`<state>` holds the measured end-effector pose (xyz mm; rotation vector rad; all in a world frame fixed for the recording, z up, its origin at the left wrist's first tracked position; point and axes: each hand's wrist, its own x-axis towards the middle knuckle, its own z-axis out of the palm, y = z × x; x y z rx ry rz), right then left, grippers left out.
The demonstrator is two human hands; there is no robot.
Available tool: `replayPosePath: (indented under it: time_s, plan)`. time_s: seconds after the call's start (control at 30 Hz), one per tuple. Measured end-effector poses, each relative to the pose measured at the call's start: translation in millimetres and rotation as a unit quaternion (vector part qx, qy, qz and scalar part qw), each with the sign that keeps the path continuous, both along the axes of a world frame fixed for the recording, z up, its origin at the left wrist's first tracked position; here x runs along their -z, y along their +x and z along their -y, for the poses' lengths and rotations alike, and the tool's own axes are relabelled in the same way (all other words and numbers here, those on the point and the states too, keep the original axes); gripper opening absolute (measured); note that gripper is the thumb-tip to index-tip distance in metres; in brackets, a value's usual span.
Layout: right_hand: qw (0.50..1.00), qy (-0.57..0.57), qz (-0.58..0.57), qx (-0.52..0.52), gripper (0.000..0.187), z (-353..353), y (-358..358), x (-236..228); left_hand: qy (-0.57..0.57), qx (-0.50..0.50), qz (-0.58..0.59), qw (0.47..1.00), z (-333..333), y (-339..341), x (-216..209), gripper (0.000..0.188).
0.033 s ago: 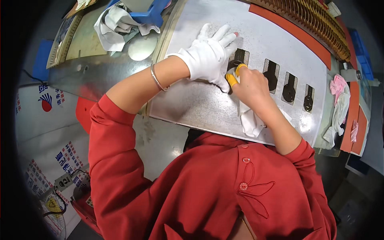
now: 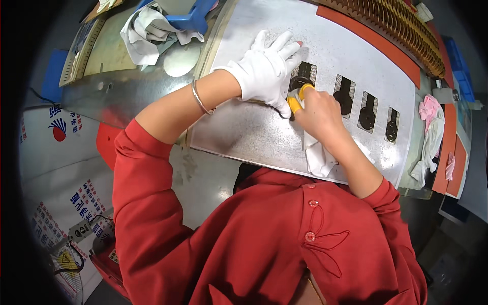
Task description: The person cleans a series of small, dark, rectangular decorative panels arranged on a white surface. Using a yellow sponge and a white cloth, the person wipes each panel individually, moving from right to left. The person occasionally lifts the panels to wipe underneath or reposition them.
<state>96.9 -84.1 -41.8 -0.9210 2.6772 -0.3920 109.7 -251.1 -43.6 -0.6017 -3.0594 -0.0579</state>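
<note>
My left hand (image 2: 267, 63), in a white glove with a bare fingertip, lies flat with fingers spread on a pale metal sheet (image 2: 244, 134). Close beside its thumb, my right hand (image 2: 321, 112) has yellow covers on thumb and forefinger. Its fingers are closed on a white cloth (image 2: 319, 158), whose loose end trails below the wrist. The fingertips press at the lower part of the leftmost dark inset piece (image 2: 305, 71), partly hiding it. To the right, three more dark round-ended pieces (image 2: 344, 96) sit in meshed cutouts, each smaller than the one before.
A row of brown curved pieces (image 2: 401, 30) stands along the far right edge behind an orange strip (image 2: 373, 46). Crumpled cloths (image 2: 429, 137) lie at right. At far left are a blue bin (image 2: 190, 18), a white rag (image 2: 145, 35) and a pale disc (image 2: 181, 60).
</note>
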Motion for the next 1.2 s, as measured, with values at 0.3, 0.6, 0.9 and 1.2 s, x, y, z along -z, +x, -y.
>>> replayPosePath:
  time_s: [0.3, 0.6, 0.9, 1.2]
  plan:
    - [0.998, -0.015, -0.016, -0.065, 0.029, -22, 11, -22, 0.07, -0.039, 0.061, 0.995, 28, 8, -25, 0.11]
    - [0.993, -0.082, -0.026, -0.084, 0.028, 66, -35, -21, 0.083, -0.07, -0.089, 0.99, 73, 62, 13, 0.098]
    - [0.996, -0.021, -0.015, -0.083, 0.028, 101, -44, 7, 0.103, -0.106, -0.06, 0.987, 66, 61, 13, 0.091]
    - [0.99, -0.079, -0.003, -0.112, 0.022, 88, -20, 10, 0.088, -0.082, -0.016, 0.993, 66, 55, 8, 0.088]
